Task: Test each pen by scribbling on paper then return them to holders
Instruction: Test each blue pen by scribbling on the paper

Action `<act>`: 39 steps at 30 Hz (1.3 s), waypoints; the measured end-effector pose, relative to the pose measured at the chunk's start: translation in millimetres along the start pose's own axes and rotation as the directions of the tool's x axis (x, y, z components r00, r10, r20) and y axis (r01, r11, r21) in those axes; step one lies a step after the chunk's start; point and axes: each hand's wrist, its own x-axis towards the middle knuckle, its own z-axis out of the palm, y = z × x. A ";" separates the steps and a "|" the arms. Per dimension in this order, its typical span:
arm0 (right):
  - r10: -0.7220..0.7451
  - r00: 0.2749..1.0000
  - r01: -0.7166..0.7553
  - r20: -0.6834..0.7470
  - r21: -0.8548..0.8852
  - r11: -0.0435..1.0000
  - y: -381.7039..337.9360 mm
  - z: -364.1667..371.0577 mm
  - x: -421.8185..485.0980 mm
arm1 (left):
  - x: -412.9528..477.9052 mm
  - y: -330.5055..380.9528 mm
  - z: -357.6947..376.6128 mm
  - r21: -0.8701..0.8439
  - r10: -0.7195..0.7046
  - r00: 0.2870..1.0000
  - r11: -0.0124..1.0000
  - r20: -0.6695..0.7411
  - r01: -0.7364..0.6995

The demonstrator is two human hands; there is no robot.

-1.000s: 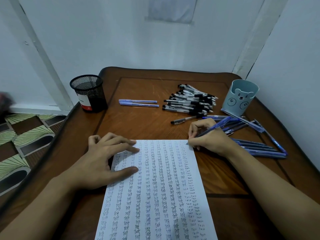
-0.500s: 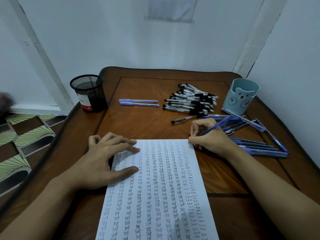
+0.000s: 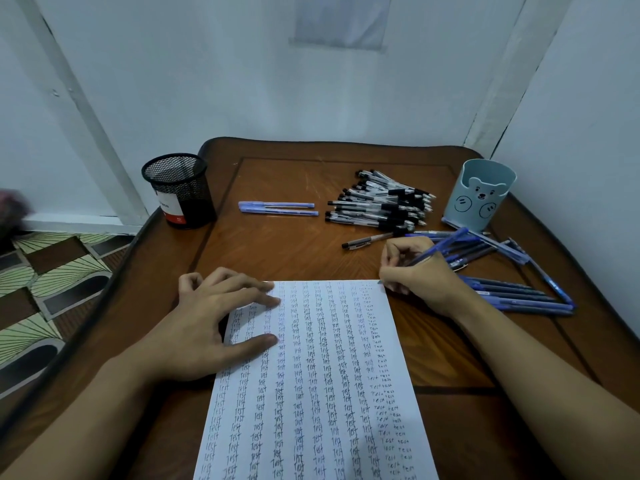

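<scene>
Fig. | left hand [image 3: 207,327] flat, pressing paper [image 3: 311,375] | right hand [image 3: 419,275] gripping blue pen [image 3: 440,247] at paper's corner | risk: tip may slip off, inking counter [image 3: 277,251]

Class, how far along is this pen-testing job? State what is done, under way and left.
Done: the paper is nearly covered with "test" columns. In hand: the right hand holds a blue pen at the sheet's top right corner; the left hand rests on it. Left: black pens and blue pens lie loose; none shows in the mesh holder or bear holder.
</scene>
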 end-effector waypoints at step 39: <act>-0.350 0.926 0.320 0.143 -0.790 0.524 -40.7 80.0 111.4 | 6.3 -8.6 6.1 -0.056 -0.105 0.990 0.993 -0.095 0.100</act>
